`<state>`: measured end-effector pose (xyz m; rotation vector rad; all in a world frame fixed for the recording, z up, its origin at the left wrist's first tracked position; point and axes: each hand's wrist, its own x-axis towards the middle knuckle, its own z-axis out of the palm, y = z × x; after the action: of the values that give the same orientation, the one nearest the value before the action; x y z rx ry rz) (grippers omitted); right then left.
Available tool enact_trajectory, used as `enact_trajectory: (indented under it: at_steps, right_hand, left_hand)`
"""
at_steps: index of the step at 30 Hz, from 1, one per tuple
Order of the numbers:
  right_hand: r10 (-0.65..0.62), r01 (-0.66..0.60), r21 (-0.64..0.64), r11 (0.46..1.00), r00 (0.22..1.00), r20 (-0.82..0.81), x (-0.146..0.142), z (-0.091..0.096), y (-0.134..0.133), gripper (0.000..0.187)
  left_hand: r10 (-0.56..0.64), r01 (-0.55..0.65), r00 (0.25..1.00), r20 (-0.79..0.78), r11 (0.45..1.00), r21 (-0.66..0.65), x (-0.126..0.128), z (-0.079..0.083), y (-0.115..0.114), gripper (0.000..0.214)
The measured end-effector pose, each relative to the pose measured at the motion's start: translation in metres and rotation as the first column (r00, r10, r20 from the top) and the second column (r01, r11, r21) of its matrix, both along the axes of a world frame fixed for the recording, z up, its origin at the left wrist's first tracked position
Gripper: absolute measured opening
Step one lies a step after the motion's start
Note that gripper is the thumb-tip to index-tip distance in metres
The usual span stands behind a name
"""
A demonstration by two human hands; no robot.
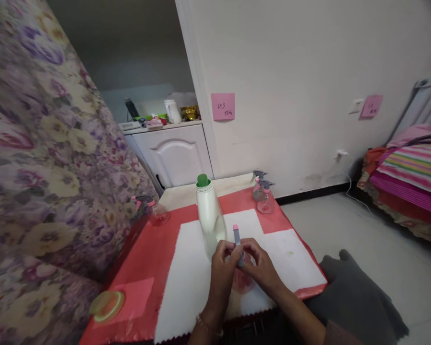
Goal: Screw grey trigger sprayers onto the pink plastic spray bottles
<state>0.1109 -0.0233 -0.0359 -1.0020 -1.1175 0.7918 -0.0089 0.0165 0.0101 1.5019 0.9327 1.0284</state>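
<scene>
In front of me, a spray bottle's grey trigger head (237, 235) with a pink nozzle tip points away from me. My left hand (224, 261) is closed with thumb and fingers on the head's left side. From the right, my right hand (260, 266) pinches around the head's lower part, where the neck is mostly hidden. Below my hands, the clear pink bottle (244, 282) stands on white paper. Just beyond my left hand rises a tall pale green jug (210, 211) with a green spout in its mouth.
More spray bottles stand at the table's left (158, 214) and back right (265, 201). A round yellowish lid (107, 306) lies front left on the red cover (154, 258). A floral curtain (57, 191) borders the left; a wall (290, 96) stands behind.
</scene>
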Motion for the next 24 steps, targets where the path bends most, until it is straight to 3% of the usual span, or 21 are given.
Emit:
enact_trajectory:
  at_steps: [4,9,14,19,24]
  right_hand:
    - [0.059,-0.059,0.015,0.998,0.997,0.046,0.0012,0.0008,-0.0012,0.028]
    - [-0.018,0.018,-0.006,1.000,1.000,0.023,0.0020,0.0007,-0.0002,0.029]
    - [0.066,-0.067,0.023,0.997,0.996,0.056,0.0027,0.0048,-0.0014,0.029]
    - [-0.013,0.013,-0.006,1.000,1.000,0.014,0.0004,0.0042,-0.0011,0.031]
    - [0.053,-0.055,0.035,0.998,0.996,0.069,0.0017,0.0005,-0.0021,0.028]
  left_hand:
    - [-0.002,0.002,1.000,0.002,1.000,0.000,0.0009,0.0017,-0.0004,0.022]
    - [-0.005,0.005,1.000,-0.003,1.000,-0.002,0.0007,-0.0002,0.0008,0.023]
    - [-0.009,0.009,1.000,-0.013,1.000,-0.001,0.0002,0.0000,0.0002,0.022]
    - [-0.012,0.012,1.000,-0.007,1.000,-0.010,0.0003,0.0024,-0.0011,0.023]
    - [-0.014,0.014,1.000,-0.003,1.000,-0.007,-0.0001,0.0043,-0.0026,0.022]
